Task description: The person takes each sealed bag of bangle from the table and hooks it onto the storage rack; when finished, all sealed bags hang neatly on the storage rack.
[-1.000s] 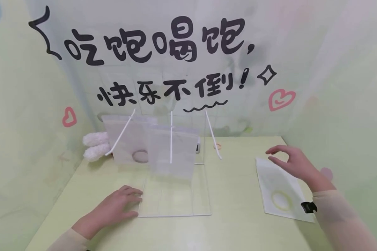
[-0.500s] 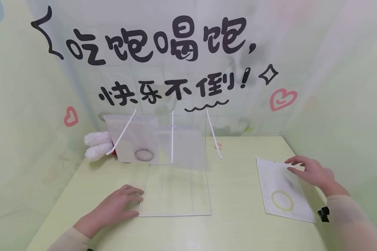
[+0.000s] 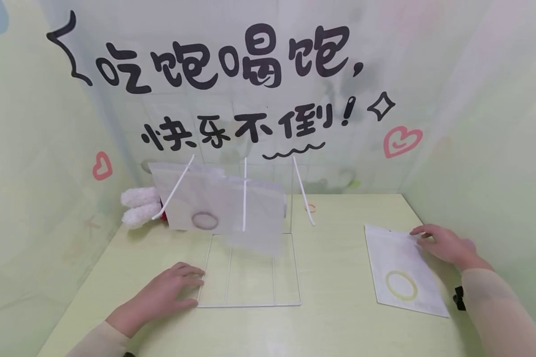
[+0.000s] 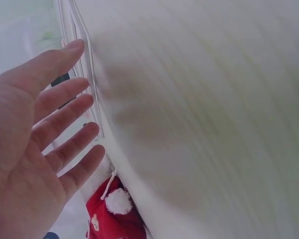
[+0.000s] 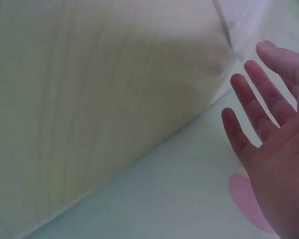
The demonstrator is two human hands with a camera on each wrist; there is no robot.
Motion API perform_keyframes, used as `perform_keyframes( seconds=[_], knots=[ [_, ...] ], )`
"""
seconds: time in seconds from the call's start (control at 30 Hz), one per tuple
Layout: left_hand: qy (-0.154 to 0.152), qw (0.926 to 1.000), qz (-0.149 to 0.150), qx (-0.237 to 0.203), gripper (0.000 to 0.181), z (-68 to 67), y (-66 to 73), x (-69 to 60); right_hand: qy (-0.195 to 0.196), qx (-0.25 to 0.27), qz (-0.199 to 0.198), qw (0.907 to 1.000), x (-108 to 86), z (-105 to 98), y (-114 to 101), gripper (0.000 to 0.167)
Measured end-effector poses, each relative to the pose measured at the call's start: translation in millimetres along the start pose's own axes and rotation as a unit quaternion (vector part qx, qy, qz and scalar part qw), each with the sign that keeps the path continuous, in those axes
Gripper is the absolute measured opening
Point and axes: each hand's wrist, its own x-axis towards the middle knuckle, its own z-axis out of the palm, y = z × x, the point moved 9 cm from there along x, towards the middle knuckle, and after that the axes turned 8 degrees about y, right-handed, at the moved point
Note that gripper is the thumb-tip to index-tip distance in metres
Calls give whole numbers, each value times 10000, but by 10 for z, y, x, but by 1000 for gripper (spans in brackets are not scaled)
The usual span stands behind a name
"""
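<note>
A white wire rack (image 3: 250,306) stands on the table, with three prongs sticking out at its top. On its left and middle prongs hang two translucent pouches, the left pouch (image 3: 183,198) showing a dark ring and the middle pouch (image 3: 263,213) overlapping it. The left hand (image 3: 161,295) rests its fingertips at the left edge of the rack's base, fingers spread. At the right, a white pouch (image 3: 384,253) with a yellow ring (image 3: 401,285) lies flat, and the right hand (image 3: 446,246) is at its upper right edge, fingers loosely bent; contact is unclear.
A fluffy white item (image 3: 140,206) with a red part (image 4: 114,214) lies behind the rack on the left. A small orange ring (image 3: 310,208) sits beyond the right prong. Printed curtains (image 3: 487,148) enclose the table (image 3: 339,277) at the back and sides.
The right hand has moved right and down, to the flat pouch's upper right edge. The middle pouch has swung right and back. The left hand has stayed at the rack's base.
</note>
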Motion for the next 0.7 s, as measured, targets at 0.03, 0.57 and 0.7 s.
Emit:
perform_keyframes(
  seconds=[0.03,0.57,0.7],
  knots=[
    [-13,10000,-20,0,42,5,-7,-3,12,31,-86,10000,16,12,-8,30],
    [30,10000,7,93,42,-3,22,0,278,155,-216,9993,162,105,42,25],
    [95,9999,48,135,42,-11,27,-4,395,184,-104,9990,197,84,64,26]
  ],
)
